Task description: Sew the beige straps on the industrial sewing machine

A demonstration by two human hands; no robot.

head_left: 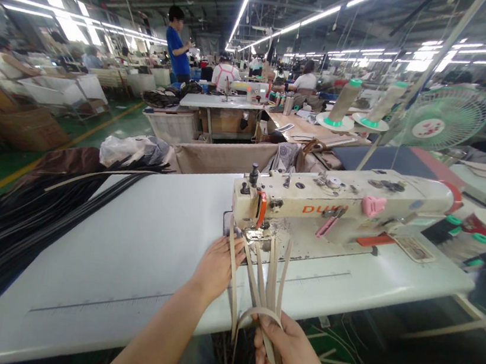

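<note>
My right hand (279, 343) is closed around a bunch of beige straps (273, 281) in front of the table edge. The bunch fans out toward the sewing machine (338, 209), and one strap loops over by my thumb. My left hand (216, 267) lies flat on the white table, its fingers stretched out beside the presser foot (256, 233). A single beige strap (232, 282) runs across the fingers of this hand and hangs down over the table edge. The left fingertips are partly hidden by that strap, so I cannot tell exactly what they press on.
Long black strips (17, 230) hang over the table's left end. Behind the machine stand thread cones (345, 103) and a green fan (441, 121). A fabric-lined bin (223, 158) sits beyond the table (137, 240). A person in blue (178, 51) stands further back.
</note>
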